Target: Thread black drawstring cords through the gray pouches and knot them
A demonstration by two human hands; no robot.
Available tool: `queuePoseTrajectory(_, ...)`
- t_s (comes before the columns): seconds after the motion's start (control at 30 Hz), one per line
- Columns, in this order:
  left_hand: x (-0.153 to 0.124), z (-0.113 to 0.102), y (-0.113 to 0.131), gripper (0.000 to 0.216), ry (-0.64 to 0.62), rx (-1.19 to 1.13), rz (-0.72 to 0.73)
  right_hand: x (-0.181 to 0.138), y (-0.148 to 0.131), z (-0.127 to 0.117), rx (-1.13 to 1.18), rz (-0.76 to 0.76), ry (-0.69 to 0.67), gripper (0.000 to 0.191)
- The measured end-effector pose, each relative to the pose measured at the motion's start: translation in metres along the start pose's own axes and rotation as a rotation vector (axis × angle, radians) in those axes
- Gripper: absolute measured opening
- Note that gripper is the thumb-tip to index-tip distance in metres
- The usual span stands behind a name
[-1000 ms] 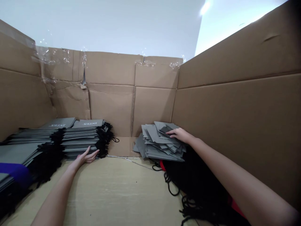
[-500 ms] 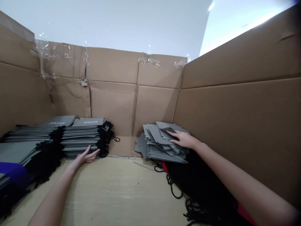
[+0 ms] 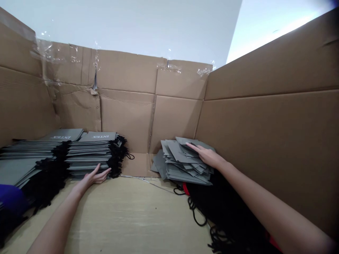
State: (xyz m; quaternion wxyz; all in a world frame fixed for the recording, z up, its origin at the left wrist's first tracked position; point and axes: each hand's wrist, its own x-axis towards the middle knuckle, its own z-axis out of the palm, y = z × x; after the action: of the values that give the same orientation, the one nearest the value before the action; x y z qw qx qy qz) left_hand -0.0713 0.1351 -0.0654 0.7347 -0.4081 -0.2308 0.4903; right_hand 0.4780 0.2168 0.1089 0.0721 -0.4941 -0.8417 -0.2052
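Note:
I am reaching into a large cardboard box (image 3: 265, 116). My left hand (image 3: 94, 177) lies open, fingers stretched against the front of a neat stack of grey bags (image 3: 91, 153) with black cord handles and white lettering on top. My right hand (image 3: 206, 154) rests flat and open on top of a loose, untidy pile of grey bags (image 3: 180, 162) in the far right corner. Neither hand grips anything.
More grey bag stacks (image 3: 31, 155) line the left wall. A heap of black cords (image 3: 225, 215) with a bit of red lies along the right wall under my right arm. Something purple (image 3: 10, 199) sits at the left edge. Bare box floor (image 3: 137, 218) lies between my arms.
My right hand has slid a little across the top of the loose pile. The left hand stays at the neat stack. The view has shifted slightly.

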Motion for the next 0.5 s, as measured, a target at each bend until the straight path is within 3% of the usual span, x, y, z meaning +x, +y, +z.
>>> queuePoseTrajectory(0.17, -0.001, -0.008, 0.001, 0.091, -0.051, 0.232, -0.024, 0.005, 0.005, 0.001, 0.007, -0.035, -0.074, 0.052)
queuePoseTrajectory(0.23, -0.002, -0.01, 0.003, 0.093, -0.072, 0.308, -0.057, 0.008, 0.008, 0.0, 0.003, -0.026, -0.097, 0.053)
queuePoseTrajectory(0.37, -0.002, -0.009, 0.002, 0.093, -0.026, 0.258, -0.07, 0.01, 0.01, -0.002, -0.011, -0.015, -0.111, 0.054)
queuePoseTrajectory(0.5, -0.001, -0.007, -0.002, 0.093, -0.034, 0.221, 0.038, 0.008, 0.007, -0.002, -0.028, -0.01, -0.095, 0.052)
